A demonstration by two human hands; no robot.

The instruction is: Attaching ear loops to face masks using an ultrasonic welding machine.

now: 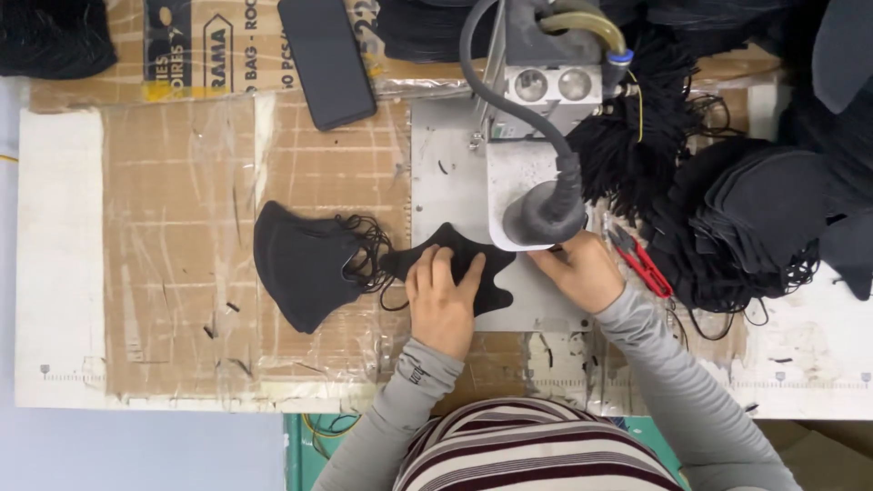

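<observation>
A flat black mask piece (450, 245) lies on the metal plate (436, 173) under the press machine's head (536, 205). My left hand (441, 300) presses flat on this piece, fingers spread. My right hand (582, 268) sits at the piece's right end, just below the machine head; its fingertips are hidden, so whether they pinch the fabric is unclear. To the left a stack of finished black masks (300, 264) with tangled ear loops (368, 250) rests on the cardboard-covered table.
A dark phone (326, 59) lies at the back on cardboard. Red snips (641, 264) sit right of my right hand. Piles of black mask pieces (764, 209) and ear-loop cords (627, 155) fill the right side. A grey hose (518, 109) curves over the machine.
</observation>
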